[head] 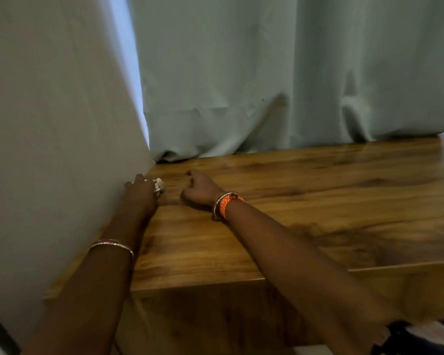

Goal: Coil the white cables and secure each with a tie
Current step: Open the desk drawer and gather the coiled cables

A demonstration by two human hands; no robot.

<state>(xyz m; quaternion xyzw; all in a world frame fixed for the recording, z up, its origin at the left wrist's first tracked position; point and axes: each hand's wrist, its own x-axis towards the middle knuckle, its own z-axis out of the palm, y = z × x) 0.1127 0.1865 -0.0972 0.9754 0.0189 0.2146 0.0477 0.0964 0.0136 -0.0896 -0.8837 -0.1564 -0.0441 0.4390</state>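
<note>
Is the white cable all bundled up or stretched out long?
Bundled up. The white cable shows as a small tight wad at the left hand, with no loose length trailing over the wooden table.

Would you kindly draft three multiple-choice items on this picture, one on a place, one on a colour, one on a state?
1. Where is the left hand?
A. at the table's far left corner, beside the wall
B. on the curtain
C. in the lap

2. What colour is the woven band on the right wrist?
A. blue
B. orange
C. green

3. What is the right hand doing?
A. resting on the wooden table, fingers curled
B. lifting a cup
C. pulling the curtain

Answers: 1 A, it holds a small white bundle there; 2 B, plainly orange; 3 A, nothing visible in it.
</note>
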